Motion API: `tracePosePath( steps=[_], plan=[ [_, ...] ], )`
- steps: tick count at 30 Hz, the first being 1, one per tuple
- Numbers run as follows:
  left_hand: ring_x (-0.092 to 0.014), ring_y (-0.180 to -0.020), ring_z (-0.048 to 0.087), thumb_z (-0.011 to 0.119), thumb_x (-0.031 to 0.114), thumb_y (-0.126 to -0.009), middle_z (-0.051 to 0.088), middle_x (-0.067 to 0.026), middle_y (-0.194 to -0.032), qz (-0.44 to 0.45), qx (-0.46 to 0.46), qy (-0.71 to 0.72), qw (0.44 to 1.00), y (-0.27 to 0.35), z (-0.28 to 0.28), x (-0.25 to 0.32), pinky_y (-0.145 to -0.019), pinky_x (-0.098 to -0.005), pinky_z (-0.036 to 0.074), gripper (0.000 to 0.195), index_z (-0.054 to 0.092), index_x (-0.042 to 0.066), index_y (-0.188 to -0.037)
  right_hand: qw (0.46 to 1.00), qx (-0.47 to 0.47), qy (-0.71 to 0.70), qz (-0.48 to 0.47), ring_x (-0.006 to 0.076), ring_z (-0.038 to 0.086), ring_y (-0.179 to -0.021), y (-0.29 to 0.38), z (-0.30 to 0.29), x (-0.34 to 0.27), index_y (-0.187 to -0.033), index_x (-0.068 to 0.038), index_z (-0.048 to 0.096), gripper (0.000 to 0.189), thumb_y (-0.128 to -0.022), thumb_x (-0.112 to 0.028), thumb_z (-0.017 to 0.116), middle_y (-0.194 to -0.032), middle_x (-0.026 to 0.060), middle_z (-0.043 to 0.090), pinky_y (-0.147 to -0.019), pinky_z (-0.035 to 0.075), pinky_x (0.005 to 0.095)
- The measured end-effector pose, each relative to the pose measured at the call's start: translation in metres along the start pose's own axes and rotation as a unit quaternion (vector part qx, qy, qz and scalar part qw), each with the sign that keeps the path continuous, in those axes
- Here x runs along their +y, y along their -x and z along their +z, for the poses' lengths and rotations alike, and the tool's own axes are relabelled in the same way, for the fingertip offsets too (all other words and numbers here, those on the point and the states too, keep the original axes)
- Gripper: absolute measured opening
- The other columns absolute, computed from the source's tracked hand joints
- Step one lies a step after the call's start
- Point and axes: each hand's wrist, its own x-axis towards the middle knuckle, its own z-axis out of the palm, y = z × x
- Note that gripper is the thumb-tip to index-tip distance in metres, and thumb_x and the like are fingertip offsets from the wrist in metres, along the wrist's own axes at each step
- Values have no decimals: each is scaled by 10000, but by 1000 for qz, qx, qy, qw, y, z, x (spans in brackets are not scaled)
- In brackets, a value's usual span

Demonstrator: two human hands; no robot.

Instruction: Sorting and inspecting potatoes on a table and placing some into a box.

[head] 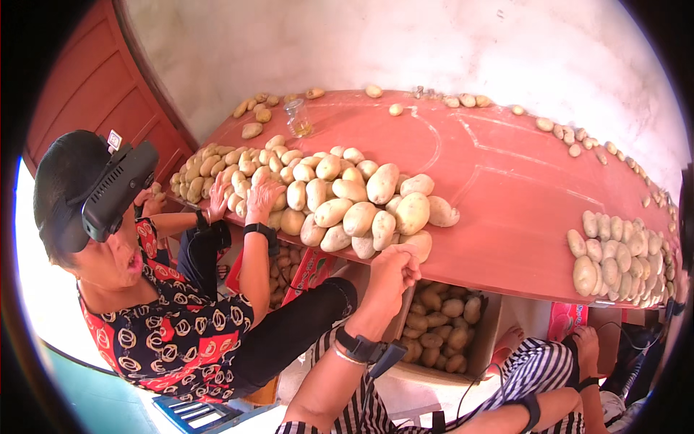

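My left hand (pixel 398 268) is at the near edge of the red table (pixel 520 217), its fingers curled in and nothing visible between them. It overlaps a potato (pixel 420 244) at the near right end of a long heap of potatoes (pixel 347 200); whether it touches that potato is unclear. A black band with a small device is on my left wrist. My right hand (pixel 561 404) appears to be low, over my striped trousers, beyond a black wristband. Its fingers cannot be made out, and another forearm overlaps there.
A seated person at left has both hands (pixel 263 198) on the heap. Under the table stands a cardboard box (pixel 488 331) of potatoes. A second potato pile (pixel 623 260) lies at right; a glass jar (pixel 298 119) stands behind the heap. Another hand (pixel 585 342) is near my knee.
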Motion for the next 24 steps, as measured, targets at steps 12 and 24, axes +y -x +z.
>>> tracePosePath(
  steps=[12,24],
  plan=[
    [-411,-1090,560,725,88,-814,567,-213,-1154,411,194,-571,684,-8,9,15,-926,-496,471,502,544,44,-1280,968,212,-67,-115,185,657,-645,-181,70,-194,-918,6,698,135,-900,-128,685,-743,133,698,-629,517,332],
    [-391,-1081,549,656,9,-725,555,-184,-1146,454,250,-609,601,-67,-12,-5,-947,-483,475,544,616,59,-1265,910,333,-233,-86,44,540,-622,-196,72,-108,-873,5,686,127,-929,-107,668,-663,-13,611,-574,447,245]
  ],
)
